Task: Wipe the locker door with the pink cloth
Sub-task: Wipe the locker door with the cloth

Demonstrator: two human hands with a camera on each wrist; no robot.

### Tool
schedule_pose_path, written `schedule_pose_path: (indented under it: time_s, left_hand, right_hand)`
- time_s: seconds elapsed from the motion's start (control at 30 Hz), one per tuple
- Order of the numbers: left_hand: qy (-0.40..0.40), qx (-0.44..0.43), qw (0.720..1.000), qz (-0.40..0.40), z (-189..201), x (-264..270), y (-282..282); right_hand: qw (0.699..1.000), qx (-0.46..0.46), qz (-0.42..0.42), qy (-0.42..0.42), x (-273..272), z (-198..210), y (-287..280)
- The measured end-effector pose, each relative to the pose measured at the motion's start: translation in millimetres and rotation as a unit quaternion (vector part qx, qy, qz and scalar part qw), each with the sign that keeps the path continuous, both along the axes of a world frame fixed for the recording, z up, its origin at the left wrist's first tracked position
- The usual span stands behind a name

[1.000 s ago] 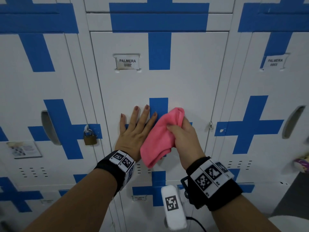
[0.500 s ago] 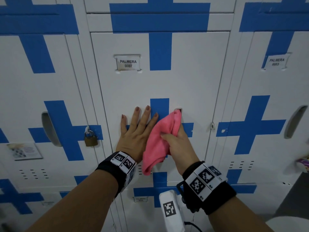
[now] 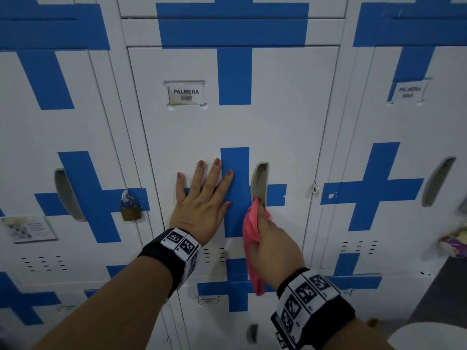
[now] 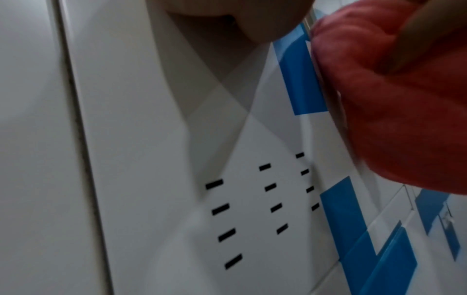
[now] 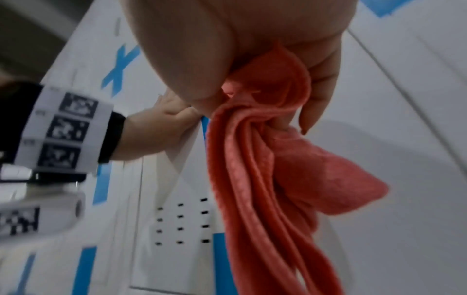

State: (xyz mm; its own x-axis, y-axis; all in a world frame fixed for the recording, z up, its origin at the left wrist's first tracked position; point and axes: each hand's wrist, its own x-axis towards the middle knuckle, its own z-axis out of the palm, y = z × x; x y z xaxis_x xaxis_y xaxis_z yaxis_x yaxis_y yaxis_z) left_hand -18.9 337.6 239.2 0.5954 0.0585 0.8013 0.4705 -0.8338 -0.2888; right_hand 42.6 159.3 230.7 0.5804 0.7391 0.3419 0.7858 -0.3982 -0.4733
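The white locker door (image 3: pixel 290 122) with a blue cross and the label PALMERA 0007 fills the middle of the head view. My left hand (image 3: pixel 202 200) lies flat on it, fingers spread, left of the recessed handle (image 3: pixel 259 183). My right hand (image 3: pixel 273 241) grips the pink cloth (image 3: pixel 251 238) just below that handle. The cloth's top touches the handle's lower end and the rest hangs down to my wrist. In the right wrist view the fingers curl round the bunched pink cloth (image 5: pixel 265 159). The cloth (image 4: pixel 399 99) shows at the right of the left wrist view, against the door (image 4: pixel 141 139).
A brass padlock (image 3: pixel 131 209) hangs on the left neighbouring locker. The right neighbour carries a label (image 3: pixel 408 92) and its own recessed handle (image 3: pixel 439 180). Vent slots (image 3: pixel 213 253) sit under my left wrist. A colourful object (image 3: pixel 454 243) shows at the right edge.
My right hand has dropped down and to the right with the cloth, uncovering the recessed handle. The cloth now hangs bunched instead of spread on the door. My left hand stays flat.
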Motion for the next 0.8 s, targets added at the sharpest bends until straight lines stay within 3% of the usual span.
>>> schedule_pose_path:
  time_s: [0.1, 0.2, 0.33, 0.53, 0.6, 0.67, 0.73, 0.8]
  left_hand:
    - [0.001, 0.003, 1.000, 0.001, 0, 0, 0]
    - [0.002, 0.003, 1.000, 0.002, 0, -1, 0]
    - [0.002, 0.002, 1.000, -0.001, 0, -1, 0]
    - [0.007, -0.006, 1.000, -0.004, 1, -2, -1]
    - [0.008, -0.011, 1.000, -0.005, 1, -3, -2]
    - [0.010, -0.020, 1.000, -0.008, 2, -4, -3]
    - [0.020, -0.033, 0.999, -0.010, 4, -5, -5]
    - [0.035, -0.047, 0.998, -0.010, 6, -9, -9]
  right_hand:
    - [0.983, -0.100, -0.061, -0.138, 2, 0, -3]
    - [0.970, -0.146, -0.072, -0.183, 1, 9, -3]
    - [0.969, -0.147, -0.072, -0.185, 3, 21, 0]
    - [0.988, -0.072, -0.021, -0.132, 7, 32, -6]
    - [0.997, -0.009, 0.015, -0.070, 12, 31, -13]
    - [0.995, 0.060, 0.034, 0.077, 18, 25, -19]
    - [0.960, 0.135, 0.057, 0.240, 24, 17, -20]
    - [0.934, 0.169, 0.096, 0.300, 27, 11, -20]
